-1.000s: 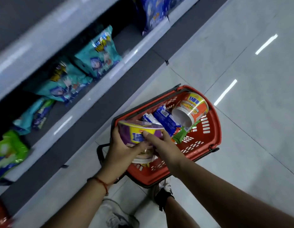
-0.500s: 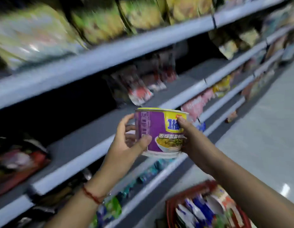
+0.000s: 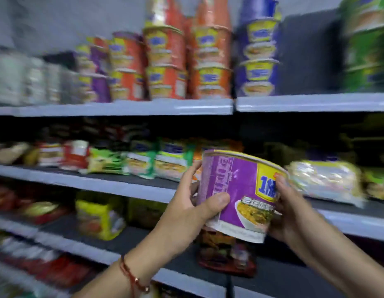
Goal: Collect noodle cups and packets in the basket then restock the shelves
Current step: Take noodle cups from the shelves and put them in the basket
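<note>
Top shelf crowded with stacked cups; dark gap right of blue cups

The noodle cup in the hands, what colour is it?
Mostly purple, with a yellow label and rim: the noodle cup, seen in the head view.

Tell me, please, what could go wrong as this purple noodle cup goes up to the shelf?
1. The purple paper noodle cup is tilted between the left hand and right hand; it might slip.
2. The stacked orange noodle cups on the grey top shelf stand tall and close; a nudge could topple them.
3. The matching purple stack is blurred, so misplacing seems possible.
</note>
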A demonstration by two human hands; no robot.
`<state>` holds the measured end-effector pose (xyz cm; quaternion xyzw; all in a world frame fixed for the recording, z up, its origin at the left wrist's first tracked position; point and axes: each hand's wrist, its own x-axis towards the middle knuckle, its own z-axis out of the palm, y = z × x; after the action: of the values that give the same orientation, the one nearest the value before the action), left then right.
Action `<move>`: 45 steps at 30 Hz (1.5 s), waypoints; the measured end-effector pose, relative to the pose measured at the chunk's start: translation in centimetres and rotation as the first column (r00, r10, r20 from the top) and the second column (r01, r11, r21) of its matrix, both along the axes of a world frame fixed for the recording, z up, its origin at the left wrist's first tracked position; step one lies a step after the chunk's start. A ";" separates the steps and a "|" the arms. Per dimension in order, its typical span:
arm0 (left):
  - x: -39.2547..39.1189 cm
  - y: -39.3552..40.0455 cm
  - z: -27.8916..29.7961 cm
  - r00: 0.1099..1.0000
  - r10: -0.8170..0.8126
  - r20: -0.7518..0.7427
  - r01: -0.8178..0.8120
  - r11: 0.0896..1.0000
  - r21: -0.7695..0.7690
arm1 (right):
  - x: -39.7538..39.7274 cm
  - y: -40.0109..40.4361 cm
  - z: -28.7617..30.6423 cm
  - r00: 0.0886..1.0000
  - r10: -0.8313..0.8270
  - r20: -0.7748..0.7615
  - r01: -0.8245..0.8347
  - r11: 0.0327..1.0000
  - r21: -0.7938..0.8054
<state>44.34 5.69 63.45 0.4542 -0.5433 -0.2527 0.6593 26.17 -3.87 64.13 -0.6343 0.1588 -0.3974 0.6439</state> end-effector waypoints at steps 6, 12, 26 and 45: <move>10.3 11.2 1.8 0.874 0.458 -0.163 -0.472 0.880 -0.055 | 14.6 7.4 4.9 0.956 0.277 -0.096 -0.291 0.931 -0.219; 20.9 22.3 1.7 0.649 0.702 -0.294 -0.746 0.663 -0.064 | 30.5 16.0 7.2 0.853 0.478 -0.210 -0.522 0.798 -0.302; 46.0 17.9 15.6 0.807 0.591 -0.005 -0.552 0.750 -0.365 | 50.8 14.8 18.8 0.960 0.279 0.004 -0.235 0.816 -0.528; 57.2 -4.4 42.7 0.717 0.579 0.389 -0.339 0.777 -0.531 | 57.2 -2.2 45.0 0.915 -0.401 -0.048 0.136 0.417 -0.899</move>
<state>101.49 1.29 106.14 0.4751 -0.6110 0.1837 0.6060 83.34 -6.08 109.14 -0.8849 0.1129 -0.4345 0.1243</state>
